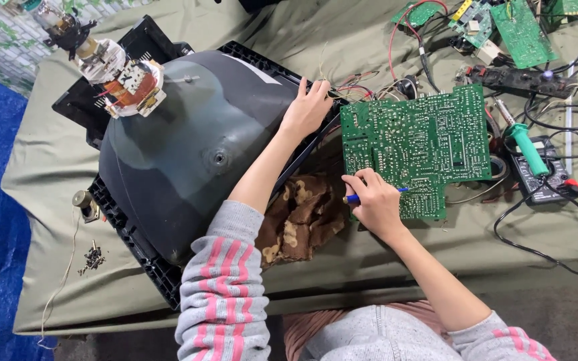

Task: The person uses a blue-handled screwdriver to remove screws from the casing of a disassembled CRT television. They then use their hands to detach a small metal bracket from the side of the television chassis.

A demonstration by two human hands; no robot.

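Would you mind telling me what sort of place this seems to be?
Probably an informal electronics repair bench. A picture tube lies face down on a cloth-covered table, circuit boards and wires are spread around, and a soldering iron rests beside a multimeter.

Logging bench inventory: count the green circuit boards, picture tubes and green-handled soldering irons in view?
Green circuit boards: 5, large one under the right hand, four at top right
Picture tubes: 1, left hand at its edge
Green-handled soldering irons: 1
Total: 7
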